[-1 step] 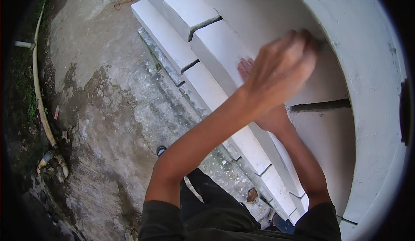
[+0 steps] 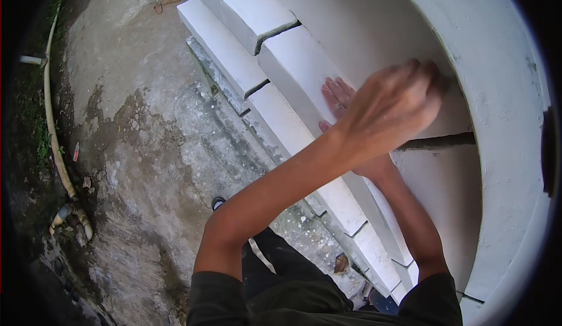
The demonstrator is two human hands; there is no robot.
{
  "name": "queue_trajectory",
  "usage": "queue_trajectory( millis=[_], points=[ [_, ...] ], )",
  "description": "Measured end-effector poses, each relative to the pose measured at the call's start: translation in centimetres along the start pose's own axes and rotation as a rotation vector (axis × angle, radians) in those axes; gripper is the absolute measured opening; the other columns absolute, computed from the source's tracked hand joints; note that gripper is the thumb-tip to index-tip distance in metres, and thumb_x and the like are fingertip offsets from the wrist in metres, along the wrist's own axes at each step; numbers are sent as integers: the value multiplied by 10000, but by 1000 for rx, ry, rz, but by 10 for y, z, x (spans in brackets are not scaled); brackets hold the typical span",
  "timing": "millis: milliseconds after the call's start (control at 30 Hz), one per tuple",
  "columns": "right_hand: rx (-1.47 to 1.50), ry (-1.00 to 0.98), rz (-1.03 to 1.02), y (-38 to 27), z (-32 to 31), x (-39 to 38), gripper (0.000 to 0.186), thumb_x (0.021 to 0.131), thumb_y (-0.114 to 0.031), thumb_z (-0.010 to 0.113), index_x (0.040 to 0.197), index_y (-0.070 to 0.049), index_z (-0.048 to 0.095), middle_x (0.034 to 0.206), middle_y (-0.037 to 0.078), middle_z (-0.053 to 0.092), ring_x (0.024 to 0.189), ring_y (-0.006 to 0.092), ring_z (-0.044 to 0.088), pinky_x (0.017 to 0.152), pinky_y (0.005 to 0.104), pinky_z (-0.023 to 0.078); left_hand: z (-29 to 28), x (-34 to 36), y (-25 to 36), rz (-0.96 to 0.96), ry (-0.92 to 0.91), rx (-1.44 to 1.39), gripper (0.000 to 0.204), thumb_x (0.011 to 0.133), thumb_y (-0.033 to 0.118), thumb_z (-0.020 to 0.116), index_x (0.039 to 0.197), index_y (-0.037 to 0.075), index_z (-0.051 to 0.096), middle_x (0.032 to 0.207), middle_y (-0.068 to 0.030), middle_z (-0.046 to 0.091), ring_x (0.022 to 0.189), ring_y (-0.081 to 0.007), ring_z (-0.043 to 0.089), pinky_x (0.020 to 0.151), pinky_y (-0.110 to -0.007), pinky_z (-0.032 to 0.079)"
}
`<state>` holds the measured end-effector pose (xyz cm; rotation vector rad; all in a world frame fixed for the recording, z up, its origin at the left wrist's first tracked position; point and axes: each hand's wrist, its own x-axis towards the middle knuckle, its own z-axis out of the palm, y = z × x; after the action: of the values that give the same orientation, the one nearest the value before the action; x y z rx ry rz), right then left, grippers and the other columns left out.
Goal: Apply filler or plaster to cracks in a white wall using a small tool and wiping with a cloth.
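Observation:
My left forearm reaches across to the right, over my right wrist. At its end, my left hand (image 2: 404,100) is curled, its bunched fingertips blurred against the shaded white surface (image 2: 351,16). Whatever those fingers hold, if anything, is hidden. My right hand (image 2: 338,95) lies flat with fingers stretched on a white stepped ledge (image 2: 293,62), partly covered by the left hand and forearm. Dark gaps divide the ledge into block-like sections.
A curved white wall (image 2: 503,92) borders the right side. Stained concrete floor (image 2: 134,150) spreads to the left, where a pale pipe (image 2: 51,115) runs along dark, mossy ground. A brown leaf-like scrap (image 2: 341,263) lies beside the lowest step.
My left hand has shifted a little right and downward along the white surface, uncovering more of my right fingers. The right hand stays in place.

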<state>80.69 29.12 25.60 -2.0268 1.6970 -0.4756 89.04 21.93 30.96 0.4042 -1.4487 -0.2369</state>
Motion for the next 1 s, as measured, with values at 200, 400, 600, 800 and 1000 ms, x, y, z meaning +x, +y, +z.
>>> queue_trajectory(
  millis=[200, 400, 600, 800, 1000],
  points=[
    [-97, 66, -161, -33, 12, 15, 468, 879, -195, 641, 1302, -25, 539, 1337, 210, 526, 1308, 355, 458, 1116, 453, 334, -46, 22, -44, -46, -144, 242, 157, 663, -12, 642, 817, 16, 630, 807, -137, 607, 720, -284, 642, 584, -375, 559],
    [-326, 104, -201, -11, 0, 3, 631, 979, -283, 562, 1538, -99, 334, 1612, 152, 256, 1498, 312, 212, 1223, 445, 159, -1, -3, 12, 168, -60, 34, 146, 660, 1, 659, 802, 28, 632, 779, -101, 605, 690, -255, 638, 578, -332, 555],
    [-189, -94, -72, -24, 17, 14, 635, 967, -292, 574, 1529, -91, 356, 1602, 146, 288, 1486, 312, 246, 1220, 434, 167, -42, 11, -35, -60, -137, 199, 128, 717, 26, 612, 842, 14, 634, 808, -106, 621, 716, -232, 650, 599, -356, 533],
    [-386, 170, -237, 7, 6, 6, 607, 973, -272, 561, 1509, -54, 377, 1590, 126, 323, 1487, 275, 260, 1222, 424, 183, 1, -8, 9, 187, -96, -34, 175, 711, 7, 605, 879, -15, 648, 832, -156, 625, 694, -263, 632, 669, -365, 522],
    [-234, 68, -188, -11, 27, 17, 600, 924, -196, 609, 1475, -41, 431, 1551, 141, 390, 1449, 309, 336, 1205, 421, 230, -18, -11, -14, -180, 21, 36, 233, 702, -71, 618, 924, -8, 595, 862, -154, 602, 684, -345, 625, 594, -417, 525]
  ],
)
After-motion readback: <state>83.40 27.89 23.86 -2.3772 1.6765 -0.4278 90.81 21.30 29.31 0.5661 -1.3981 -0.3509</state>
